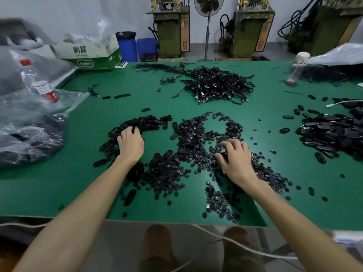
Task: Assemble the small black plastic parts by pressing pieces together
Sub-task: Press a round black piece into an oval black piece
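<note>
As far as I can tell, left hand [130, 143]: fingers curled into the oval shells [143, 122], can't tell if it's actually got one
right hand [236, 160]: curled, looks pinched on a black part [224, 155]
round inserts [196, 138]: under and just ahead of the right hand
oval shells: touching the left fingertips, long axes every which way, so left's the nearer grab

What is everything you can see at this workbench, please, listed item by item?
Table: one, green, foreground.
Oval parts: one pile, black, near left.
Round parts: one pile, black, centre.
Second parts pile: one, black, right.
Cable heap: one, black, far centre.
Cardboard box: one, white-green, far left.
Plastic bags: several, clear, left edge.
Bin: one, blue, behind table.
Fan: one, dark, behind table.
Machines: three, olive, at back.
Left hand: one, fingers in oval parts.
Right hand: one, pinching a black part over round parts.
</note>
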The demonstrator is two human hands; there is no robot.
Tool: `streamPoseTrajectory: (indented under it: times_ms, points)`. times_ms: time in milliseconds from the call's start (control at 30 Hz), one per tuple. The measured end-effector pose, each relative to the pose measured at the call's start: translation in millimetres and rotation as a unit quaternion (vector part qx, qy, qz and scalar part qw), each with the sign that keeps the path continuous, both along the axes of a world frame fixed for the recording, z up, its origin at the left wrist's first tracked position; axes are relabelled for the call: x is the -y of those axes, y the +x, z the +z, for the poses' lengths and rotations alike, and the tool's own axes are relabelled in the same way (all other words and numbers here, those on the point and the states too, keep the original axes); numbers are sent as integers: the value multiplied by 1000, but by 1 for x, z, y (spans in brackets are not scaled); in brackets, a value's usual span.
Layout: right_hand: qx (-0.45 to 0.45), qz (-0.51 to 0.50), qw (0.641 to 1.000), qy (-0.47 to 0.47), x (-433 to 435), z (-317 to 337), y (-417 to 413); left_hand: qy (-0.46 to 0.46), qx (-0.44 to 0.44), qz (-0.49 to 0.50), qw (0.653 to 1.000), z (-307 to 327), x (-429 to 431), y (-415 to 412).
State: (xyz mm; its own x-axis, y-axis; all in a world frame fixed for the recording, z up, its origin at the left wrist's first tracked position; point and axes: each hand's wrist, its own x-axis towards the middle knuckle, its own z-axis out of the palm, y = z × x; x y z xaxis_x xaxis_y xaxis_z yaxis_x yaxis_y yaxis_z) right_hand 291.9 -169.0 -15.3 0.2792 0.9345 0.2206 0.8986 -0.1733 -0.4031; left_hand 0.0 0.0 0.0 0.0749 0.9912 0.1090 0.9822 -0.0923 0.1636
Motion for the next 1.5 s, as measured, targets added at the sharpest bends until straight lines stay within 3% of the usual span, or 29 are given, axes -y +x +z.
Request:
streamPoseTrajectory:
  times_ms: [267,567,733,833,933,1200,1367,1500]
  points:
    - [8,-30,999,-11,-7,-18,-1,94,-10,-42,995,-22,-5,2]
    - [1,-31,1000,5,-6,-16,-1,162,191,-20,968,-11,9,9]
    - [-8,-13,1000,21,-4,-16,-1,154,336,-132,920,13,57,47]
    - [-13,-5,999,30,-4,-17,0,160,336,-163,914,16,77,75]
    - [-19,3,999,36,-3,-18,1,123,374,-184,901,14,87,94]
    - [-16,12,998,61,-5,-20,2,-79,552,-179,811,2,108,117]
    - [-26,13,996,82,-5,-22,4,-132,513,-235,815,-5,121,125]
    - [-34,4,993,108,-3,-20,3,-127,524,-206,817,-12,125,128]
